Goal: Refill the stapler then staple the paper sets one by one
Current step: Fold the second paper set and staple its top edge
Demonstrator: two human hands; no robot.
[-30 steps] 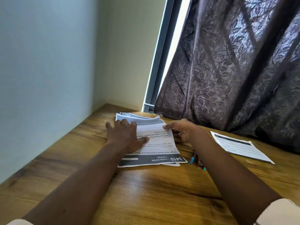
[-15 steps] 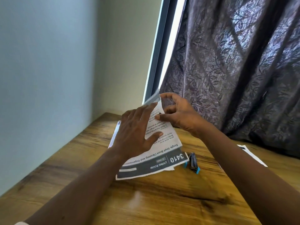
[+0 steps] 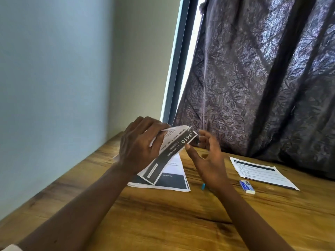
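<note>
My left hand (image 3: 137, 147) grips a printed paper set (image 3: 172, 151) with a dark band marked 3410, held curled above the wooden table (image 3: 163, 220). My right hand (image 3: 208, 160) hovers just right of that set with fingers spread, thumb tip close to the paper's edge, holding nothing. More printed sheets (image 3: 170, 180) lie flat on the table under the lifted set. Only a blue tip of the stapler (image 3: 203, 186) shows behind my right wrist. A small blue and white staple box (image 3: 247, 186) lies to the right.
Another printed sheet (image 3: 261, 172) lies at the right near a dark patterned curtain (image 3: 262, 78) that hangs to the table's back edge. A pale wall (image 3: 54, 78) runs along the table's left side. A window frame (image 3: 179, 57) stands in the corner.
The paper set went from flat on the table to lifted and turned in my left hand. My right hand let go of its top corner and now hangs open beside it.
</note>
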